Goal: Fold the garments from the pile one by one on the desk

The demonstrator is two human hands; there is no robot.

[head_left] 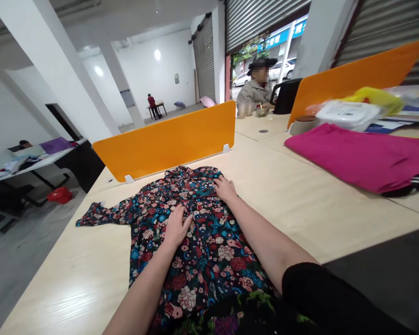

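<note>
A dark blouse (202,251) with a dense red, blue and cream flower print lies spread on the pale wooden table (275,186). Its collar points away from me, and one sleeve stretches out to the left. My left hand (176,226) rests on the middle of the blouse by the front placket, fingers out and thumb apart. Near the blouse's right shoulder, my right hand (225,189) lies on the cloth with its fingers extended. The right sleeve is not visible beyond my hand and forearm. The lower hem is partly covered by my own clothing.
An orange divider (171,144) stands just beyond the collar. Folded magenta cloth (363,156) lies to the right, near a white plastic-wrapped package (349,114) and a second orange divider (356,77). Across the table sits a person in a dark hat (254,90).
</note>
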